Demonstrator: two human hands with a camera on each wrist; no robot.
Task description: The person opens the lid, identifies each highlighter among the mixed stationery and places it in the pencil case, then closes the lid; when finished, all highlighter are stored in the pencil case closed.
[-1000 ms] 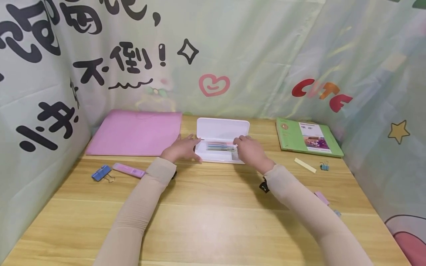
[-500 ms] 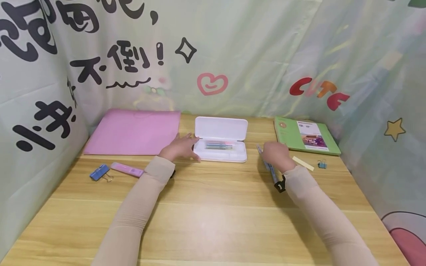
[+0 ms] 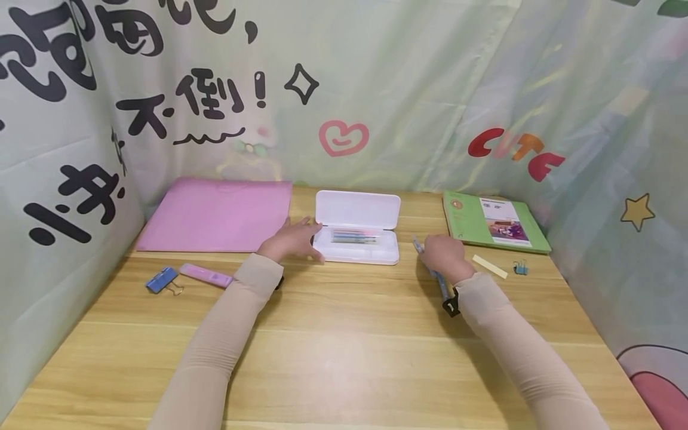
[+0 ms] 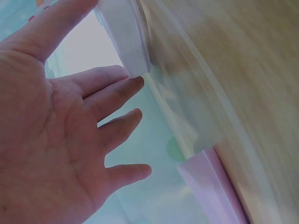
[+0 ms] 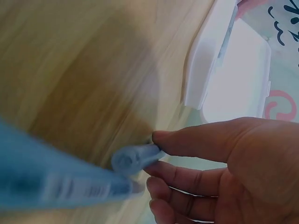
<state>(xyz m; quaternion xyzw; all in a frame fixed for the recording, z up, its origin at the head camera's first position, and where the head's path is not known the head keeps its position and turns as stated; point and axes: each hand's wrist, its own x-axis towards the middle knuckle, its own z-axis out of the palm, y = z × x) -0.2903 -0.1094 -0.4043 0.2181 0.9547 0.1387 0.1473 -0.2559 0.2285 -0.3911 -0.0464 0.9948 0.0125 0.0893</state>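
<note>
A white pencil case [image 3: 356,261] lies open at the back centre of the table, with its lid [image 3: 357,209] raised and several thin pens or refills [image 3: 353,236] inside. My left hand [image 3: 290,239] spreads at the case's left end; in the left wrist view its straight fingertips touch the case wall [image 4: 126,42]. Right of the case, my right hand [image 3: 446,255] pinches a light blue pen [image 5: 133,157] between thumb and index finger. Beside it lies a second blue pen [image 5: 70,179] with a printed label, close to the camera. Whether the fingers also hold it, I cannot tell.
A pink folder [image 3: 215,215] lies back left, a green book [image 3: 497,221] back right. On the left are a blue binder clip [image 3: 161,279] and a pink-purple slim case [image 3: 206,275]; on the right, a cream strip [image 3: 490,266] and a small teal clip [image 3: 520,267].
My right hand has moved from the pencil case to the right, bringing the blue pens out over the table. During the last half second it has barely moved. The left hand stays at the case.
</note>
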